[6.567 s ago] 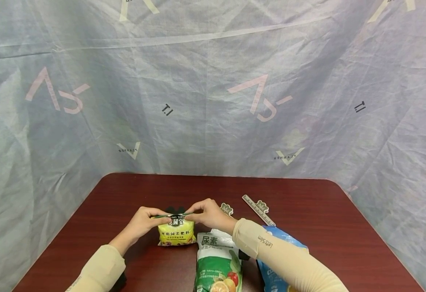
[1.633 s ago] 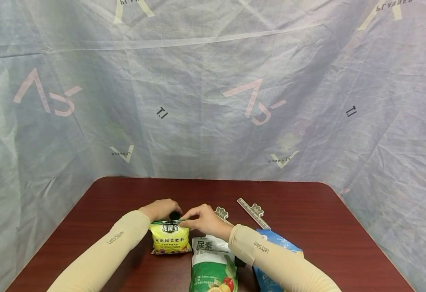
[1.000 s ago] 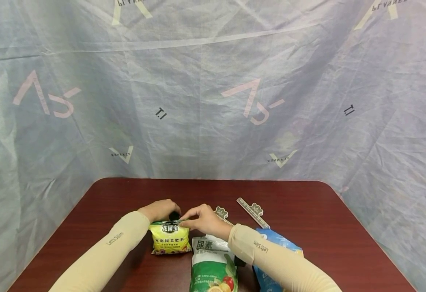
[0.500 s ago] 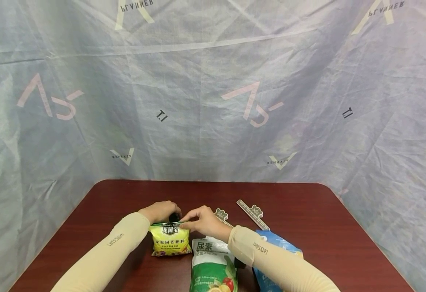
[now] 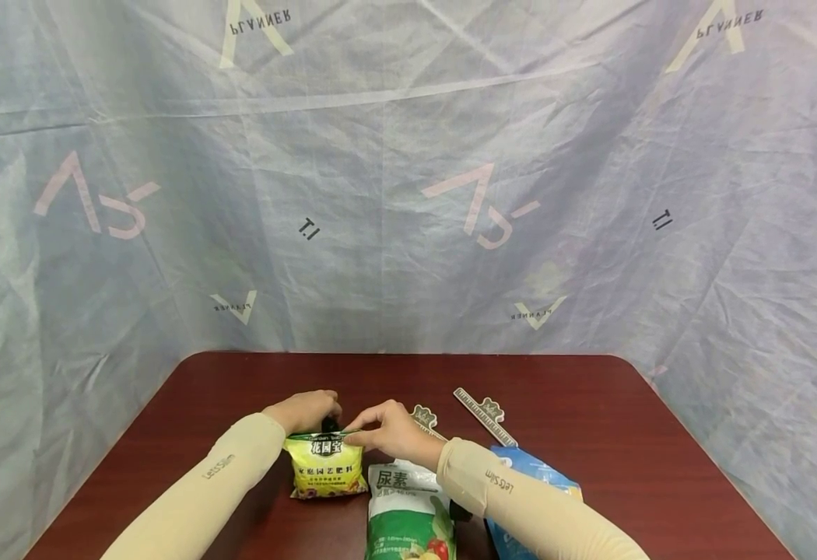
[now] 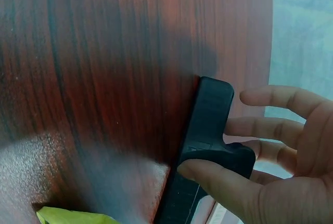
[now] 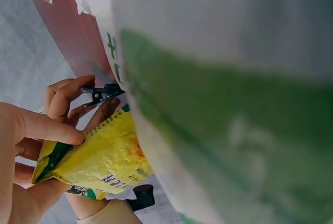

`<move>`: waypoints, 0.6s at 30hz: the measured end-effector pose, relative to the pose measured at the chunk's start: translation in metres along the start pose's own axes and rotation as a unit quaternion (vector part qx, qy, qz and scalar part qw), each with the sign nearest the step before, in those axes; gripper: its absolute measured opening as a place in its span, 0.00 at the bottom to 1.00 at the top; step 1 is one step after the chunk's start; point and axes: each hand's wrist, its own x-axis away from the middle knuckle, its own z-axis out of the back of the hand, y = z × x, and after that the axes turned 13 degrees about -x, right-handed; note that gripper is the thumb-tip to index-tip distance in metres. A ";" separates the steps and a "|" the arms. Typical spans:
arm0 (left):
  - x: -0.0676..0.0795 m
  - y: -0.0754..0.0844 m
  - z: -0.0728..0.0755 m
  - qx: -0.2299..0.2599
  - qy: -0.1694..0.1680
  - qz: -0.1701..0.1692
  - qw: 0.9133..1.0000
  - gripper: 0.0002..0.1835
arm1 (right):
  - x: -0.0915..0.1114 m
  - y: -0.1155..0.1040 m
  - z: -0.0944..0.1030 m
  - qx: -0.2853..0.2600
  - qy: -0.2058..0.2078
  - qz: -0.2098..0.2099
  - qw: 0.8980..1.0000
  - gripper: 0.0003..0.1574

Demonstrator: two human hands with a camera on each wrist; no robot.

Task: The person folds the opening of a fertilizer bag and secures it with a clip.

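Observation:
A small yellow fertilizer bag (image 5: 327,470) stands near the middle of the table, its green-and-black top edge folded flat. My right hand (image 5: 389,430) pinches the right end of that edge between thumb and forefinger. Just behind the bag, my left hand (image 5: 308,410) grips a black bag clip (image 6: 195,151). In the left wrist view the thumb presses the clip's near side while fingers reach round its handle. The right wrist view has the clip's handles between the left thumb and fingers, close beside the bag's top; a green-and-white bag hides part of the clip there.
A green-and-white urea bag (image 5: 411,513) lies in front of my right forearm. A blue bag (image 5: 538,470) is partly under that forearm. Two pale patterned clips, one farther right (image 5: 485,416) and one behind my right hand (image 5: 425,418), lie on the dark red table (image 5: 562,389).
Earlier, both hands pinched the bag's top edge; my left hand has since left it for the black clip behind. In the last second the hands barely move, and less of the clip shows.

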 end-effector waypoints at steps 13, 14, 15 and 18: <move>0.002 -0.002 0.008 0.071 -0.027 0.002 0.997 0.08 | 0.001 0.000 0.001 -0.001 0.000 -0.004 1.000 0.07; 0.003 -0.002 0.009 0.072 -0.028 0.002 0.997 0.08 | 0.001 -0.001 0.001 0.000 -0.001 -0.003 1.000 0.07; 0.003 -0.001 0.010 0.073 -0.029 0.002 0.997 0.08 | 0.001 -0.001 0.000 0.001 -0.001 0.000 1.000 0.07; 0.004 -0.001 0.012 0.073 -0.032 0.001 0.997 0.08 | 0.000 -0.001 0.000 0.004 0.000 0.007 1.000 0.07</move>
